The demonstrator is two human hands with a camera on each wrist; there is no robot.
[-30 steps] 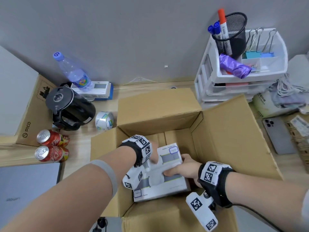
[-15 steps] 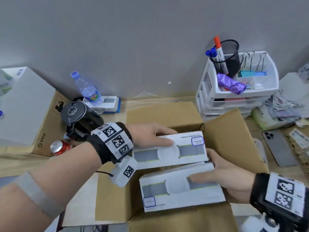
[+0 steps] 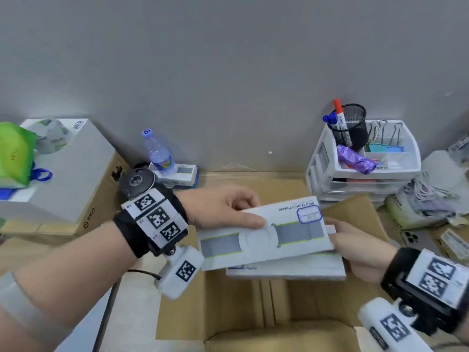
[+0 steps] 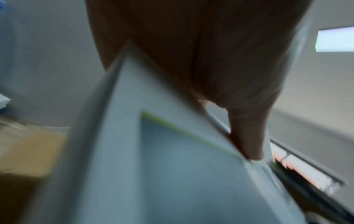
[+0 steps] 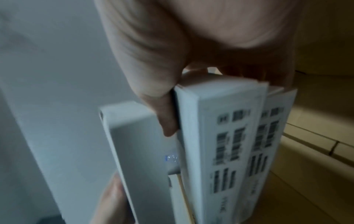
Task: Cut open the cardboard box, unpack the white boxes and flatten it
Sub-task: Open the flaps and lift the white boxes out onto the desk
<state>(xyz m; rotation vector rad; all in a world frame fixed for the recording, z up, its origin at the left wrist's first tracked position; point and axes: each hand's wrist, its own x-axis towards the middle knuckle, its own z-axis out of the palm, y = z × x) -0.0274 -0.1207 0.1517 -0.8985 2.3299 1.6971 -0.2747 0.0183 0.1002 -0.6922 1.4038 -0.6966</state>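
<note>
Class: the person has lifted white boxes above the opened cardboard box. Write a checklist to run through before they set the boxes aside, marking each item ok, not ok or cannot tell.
1. Left hand grips the upper white box: ok, thumb on top.
2. Right hand holds the lower white box: ok; the right wrist view suggests it pinches two boxes.
3. Boxes lifted above the cardboard box: ok.
4. Cardboard box empty: cannot tell, the held boxes hide part of its floor.
5. Free spot to put the boxes down: cannot tell; the large white box on the left already carries a green bag.
</note>
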